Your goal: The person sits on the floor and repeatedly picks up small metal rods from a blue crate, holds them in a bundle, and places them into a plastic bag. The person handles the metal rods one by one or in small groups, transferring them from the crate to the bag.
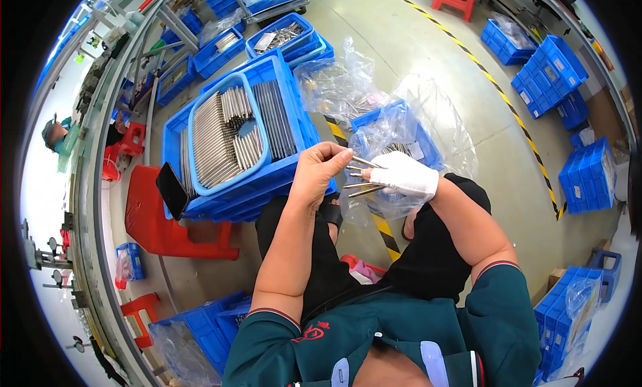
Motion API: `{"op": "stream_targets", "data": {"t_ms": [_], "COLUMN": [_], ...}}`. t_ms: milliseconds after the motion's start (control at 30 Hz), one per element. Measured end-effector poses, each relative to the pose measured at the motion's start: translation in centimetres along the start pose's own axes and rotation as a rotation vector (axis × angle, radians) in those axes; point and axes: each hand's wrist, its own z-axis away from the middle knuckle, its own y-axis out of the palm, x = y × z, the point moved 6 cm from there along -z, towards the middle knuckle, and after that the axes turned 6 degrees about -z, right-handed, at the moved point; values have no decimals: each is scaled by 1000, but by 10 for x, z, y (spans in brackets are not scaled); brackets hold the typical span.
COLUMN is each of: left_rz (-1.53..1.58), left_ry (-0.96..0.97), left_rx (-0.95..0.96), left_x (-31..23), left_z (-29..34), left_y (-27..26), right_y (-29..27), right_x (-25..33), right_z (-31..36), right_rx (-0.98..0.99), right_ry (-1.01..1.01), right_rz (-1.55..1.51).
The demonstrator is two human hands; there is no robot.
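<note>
My bare left hand (319,167) pinches the end of a slim metal rod (366,162). My right hand (405,175), in a white glove with bare fingertips, is closed on several similar silvery rods (365,190) that fan out toward the left. Both hands meet above a blue crate (428,145) lined with clear plastic, where more rods (397,148) show. To the left, a light-blue-rimmed tray (194,136) carries neat rows of metal rods (215,143), with a gap among them. Darker rods (274,119) lie beside that tray in the larger blue crate (304,129) beneath.
A dark phone-like slab (173,191) leans at the tray's near left corner. Red stools (154,216) stand at the left. Crumpled clear plastic (438,106) spreads beyond the crate. Blue crates (550,72) are stacked at the right, past a yellow-black floor stripe (498,86). Another person (55,131) is far left.
</note>
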Motion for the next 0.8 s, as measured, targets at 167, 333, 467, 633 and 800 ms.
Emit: {"op": "stream_targets", "data": {"t_ms": [167, 333, 467, 633, 800], "left_rz": [-43, 102, 561, 470, 244], "left_ry": [15, 104, 27, 8, 42], "left_rx": [-9, -169, -42, 123, 245], "left_x": [1, 2, 17, 12, 7], "left_z": [0, -1, -1, 2, 10], "left_y": [-1, -15, 11, 21, 30], "right_y": [4, -12, 4, 34, 49], "right_x": [-1, -4, -4, -5, -19], "right_z": [2, 2, -4, -16, -23], "right_rx": [17, -24, 20, 126, 165], "right_ry": [76, 97, 70, 15, 100], "right_rz": [-192, -271, -354, 81, -101]}}
